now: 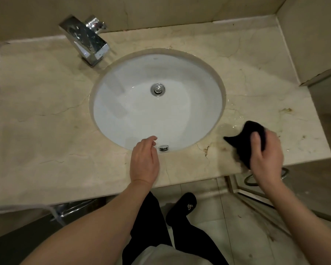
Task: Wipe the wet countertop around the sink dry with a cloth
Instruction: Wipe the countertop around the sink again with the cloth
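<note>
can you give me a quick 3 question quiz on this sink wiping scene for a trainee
1. True or false: the right hand grips the black cloth.
2. Where does the left hand rest? A) on the faucet B) at the sink's near rim C) on the cloth
3. Fill in: water glints on the countertop to the ___ of the sink.

Key: 1 true; 2 B; 3 right

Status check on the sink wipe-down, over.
Right hand grips black cloth on countertop, right of sink. Left hand open at sink's front edge. Water glints beyond cloth. Nothing in the way.
</note>
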The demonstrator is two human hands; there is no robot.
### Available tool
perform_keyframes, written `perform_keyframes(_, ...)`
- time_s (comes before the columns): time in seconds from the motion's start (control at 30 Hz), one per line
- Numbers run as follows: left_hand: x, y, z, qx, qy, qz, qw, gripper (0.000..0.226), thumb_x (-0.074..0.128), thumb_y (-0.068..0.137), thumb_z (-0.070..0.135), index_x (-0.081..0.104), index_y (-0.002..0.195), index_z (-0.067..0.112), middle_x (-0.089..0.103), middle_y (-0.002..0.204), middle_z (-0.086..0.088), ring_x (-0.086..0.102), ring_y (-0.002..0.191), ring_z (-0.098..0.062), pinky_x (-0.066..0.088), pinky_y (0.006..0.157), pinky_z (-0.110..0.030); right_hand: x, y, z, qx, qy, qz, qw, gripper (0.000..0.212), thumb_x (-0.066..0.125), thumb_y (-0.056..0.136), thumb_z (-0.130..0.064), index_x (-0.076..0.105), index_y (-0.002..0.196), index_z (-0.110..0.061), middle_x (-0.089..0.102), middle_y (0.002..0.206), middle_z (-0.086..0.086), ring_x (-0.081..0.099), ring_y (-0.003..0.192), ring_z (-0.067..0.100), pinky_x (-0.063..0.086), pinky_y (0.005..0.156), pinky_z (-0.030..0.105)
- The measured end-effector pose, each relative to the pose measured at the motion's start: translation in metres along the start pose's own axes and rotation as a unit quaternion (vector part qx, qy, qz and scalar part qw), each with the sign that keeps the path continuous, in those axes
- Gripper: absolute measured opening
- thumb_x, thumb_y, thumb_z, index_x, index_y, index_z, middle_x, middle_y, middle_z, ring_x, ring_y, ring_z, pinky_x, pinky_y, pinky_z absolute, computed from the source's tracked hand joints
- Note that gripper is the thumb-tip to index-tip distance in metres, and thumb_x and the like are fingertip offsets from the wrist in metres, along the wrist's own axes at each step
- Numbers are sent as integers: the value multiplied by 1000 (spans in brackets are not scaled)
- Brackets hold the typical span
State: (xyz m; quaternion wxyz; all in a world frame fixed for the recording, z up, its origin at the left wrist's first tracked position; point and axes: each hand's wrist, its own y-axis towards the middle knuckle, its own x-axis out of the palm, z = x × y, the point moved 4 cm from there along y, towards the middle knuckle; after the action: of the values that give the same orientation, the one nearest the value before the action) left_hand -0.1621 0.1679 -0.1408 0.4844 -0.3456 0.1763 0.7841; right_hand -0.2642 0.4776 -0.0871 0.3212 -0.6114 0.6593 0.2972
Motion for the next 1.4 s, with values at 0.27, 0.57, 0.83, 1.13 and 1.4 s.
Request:
perform_keyframes(0.27, -2, 0, 3, -13, 4, -3, 1000, 49, 26, 91, 28, 66, 116, 13, 66, 100, 5, 55, 95, -14, 35, 87, -19, 59, -20, 0, -58, -52, -8, 997, 48, 49, 102, -28, 44, 145, -6, 38, 148, 16, 34, 137, 35, 32, 115, 50)
perform_keyframes(0.57, -3, 1, 4, -50, 7, -17, 999, 39, 35, 94, 21, 67, 115, 16, 68, 104, 6, 57, 102, -12, 38, 90, -20, 149, -38, -116, -114, -12, -119, 986, 43, 38, 102, -41, 59, 126, -12, 61, 117, 5, 52, 112, 26, 44, 98, 41)
perform_keyframes(0.83, -2, 0, 4, -56, 24, -30, 998, 32, 41, 98, 17, 69, 114, 15, 69, 101, 6, 58, 99, -16, 41, 90, -27, 89, -32, -102, 43, 167, -117, 978, 30, 45, 104, -46, 57, 129, -34, 64, 114, -17, 58, 106, 2, 48, 86, 25)
perform_keyframes(1.13, -4, 0, 17, -44, 62, -6, 997, 31, 45, 89, 24, 74, 96, 17, 71, 86, 3, 59, 81, -20, 44, 79, -34, 20, -16, -42, 215, 358, -32, 908, 24, 50, 104, -35, 62, 120, -22, 68, 106, -10, 64, 92, -3, 47, 68, 7)
perform_keyframes(1.4, 78, 2, 107, -112, -29, -53, 992, 29, 44, 96, 17, 72, 99, 20, 70, 95, 5, 60, 91, -21, 48, 80, -40, -46, 36, 27, 170, 268, 17, 948, 24, 52, 103, -38, 58, 123, -26, 65, 112, -10, 63, 99, 3, 56, 77, 20)
